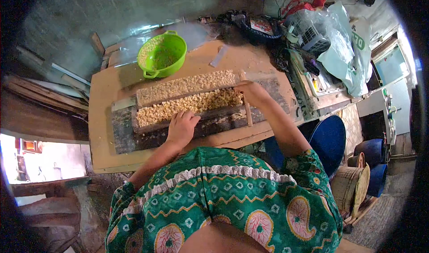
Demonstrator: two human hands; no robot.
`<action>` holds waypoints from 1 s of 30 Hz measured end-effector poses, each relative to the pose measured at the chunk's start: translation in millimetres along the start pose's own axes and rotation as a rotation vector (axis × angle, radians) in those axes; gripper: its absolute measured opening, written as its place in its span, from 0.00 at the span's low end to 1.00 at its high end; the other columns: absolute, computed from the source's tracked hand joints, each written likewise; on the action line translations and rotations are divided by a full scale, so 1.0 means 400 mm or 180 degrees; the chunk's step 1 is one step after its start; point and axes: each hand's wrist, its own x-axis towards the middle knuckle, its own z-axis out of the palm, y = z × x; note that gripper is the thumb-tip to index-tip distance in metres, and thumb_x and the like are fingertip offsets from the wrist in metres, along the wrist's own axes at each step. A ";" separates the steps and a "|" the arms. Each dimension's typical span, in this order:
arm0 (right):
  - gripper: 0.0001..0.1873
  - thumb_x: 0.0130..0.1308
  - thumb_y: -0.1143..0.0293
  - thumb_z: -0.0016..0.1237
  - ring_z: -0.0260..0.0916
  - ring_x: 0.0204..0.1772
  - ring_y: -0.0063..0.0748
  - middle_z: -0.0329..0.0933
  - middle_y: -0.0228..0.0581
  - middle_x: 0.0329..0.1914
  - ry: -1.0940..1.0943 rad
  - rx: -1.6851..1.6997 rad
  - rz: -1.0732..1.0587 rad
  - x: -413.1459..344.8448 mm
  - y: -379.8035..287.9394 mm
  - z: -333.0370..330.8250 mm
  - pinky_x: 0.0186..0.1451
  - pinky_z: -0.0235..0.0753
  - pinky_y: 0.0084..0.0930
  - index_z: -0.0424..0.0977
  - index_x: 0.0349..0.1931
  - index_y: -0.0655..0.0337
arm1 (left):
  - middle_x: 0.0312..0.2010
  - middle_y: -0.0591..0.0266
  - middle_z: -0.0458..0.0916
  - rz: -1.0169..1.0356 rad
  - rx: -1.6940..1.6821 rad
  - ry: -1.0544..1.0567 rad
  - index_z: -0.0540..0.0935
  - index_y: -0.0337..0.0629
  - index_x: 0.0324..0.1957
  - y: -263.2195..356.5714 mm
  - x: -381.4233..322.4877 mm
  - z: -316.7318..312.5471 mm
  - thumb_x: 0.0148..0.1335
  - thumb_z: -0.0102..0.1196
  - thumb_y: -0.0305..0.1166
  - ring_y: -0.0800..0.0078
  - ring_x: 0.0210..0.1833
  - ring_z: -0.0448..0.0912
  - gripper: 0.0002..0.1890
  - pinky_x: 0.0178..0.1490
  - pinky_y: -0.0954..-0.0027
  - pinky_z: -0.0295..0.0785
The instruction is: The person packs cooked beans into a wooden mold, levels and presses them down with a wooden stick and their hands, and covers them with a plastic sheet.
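Observation:
On a dark wooden board [124, 132] lies a long wooden frame [157, 126] with two parallel strips of bean-like pieces. The back strip [186, 85] is pale and looks pressed flat. Looser and yellower, the front strip [187, 105] has a rough top. My left hand [182, 127] rests palm down over the frame's near side, its fingertips at the front strip and its thumb apart. At the right end, my right hand [253, 92] reaches in with fingertips on the front strip. Whether they pinch any pieces is hidden. Beside it is a narrow wooden crosspiece [247, 114].
Behind the frame stands a bright green plastic colander [171, 57] with pieces stuck inside. A clear plastic strip [218, 56] lies on the tan tabletop [100, 92]. Plastic bags [347, 52] and a grey crate [310, 35] crowd the right, above blue tubs [326, 144] and a woven basket [348, 187].

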 end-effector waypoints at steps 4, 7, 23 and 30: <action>0.15 0.49 0.78 0.43 0.68 0.45 0.43 0.71 0.47 0.41 -0.0069 -0.0047 0.0191 -0.044 -0.040 -0.037 0.48 0.69 0.30 0.71 0.39 0.61 | 0.33 0.64 0.70 -0.0087 -0.0070 0.0113 0.77 0.47 0.34 0.005 -0.004 0.002 0.51 0.44 0.29 0.63 0.39 0.69 0.09 0.41 0.63 0.66; 0.12 0.49 0.77 0.43 0.69 0.40 0.46 0.71 0.48 0.37 0.0305 0.0061 -0.0090 -0.041 -0.006 0.012 0.44 0.69 0.31 0.71 0.37 0.62 | 0.33 0.64 0.70 -0.0042 -0.0071 0.0191 0.77 0.47 0.34 0.011 -0.001 0.003 0.51 0.45 0.29 0.63 0.39 0.69 0.09 0.41 0.62 0.66; 0.10 0.49 0.76 0.44 0.68 0.45 0.42 0.72 0.42 0.40 0.0592 0.0008 -0.0558 -0.057 -0.066 0.016 0.47 0.69 0.31 0.74 0.34 0.60 | 0.31 0.64 0.70 -0.0159 -0.0015 0.0103 0.76 0.47 0.34 0.019 -0.002 -0.004 0.51 0.44 0.29 0.64 0.39 0.69 0.09 0.41 0.64 0.66; 0.11 0.49 0.78 0.43 0.66 0.46 0.41 0.72 0.42 0.39 0.0788 0.0020 -0.0345 -0.037 -0.050 0.031 0.51 0.67 0.31 0.75 0.34 0.59 | 0.31 0.64 0.70 -0.0169 -0.0003 0.0162 0.77 0.47 0.33 0.020 -0.007 0.001 0.52 0.45 0.30 0.64 0.40 0.69 0.08 0.41 0.64 0.65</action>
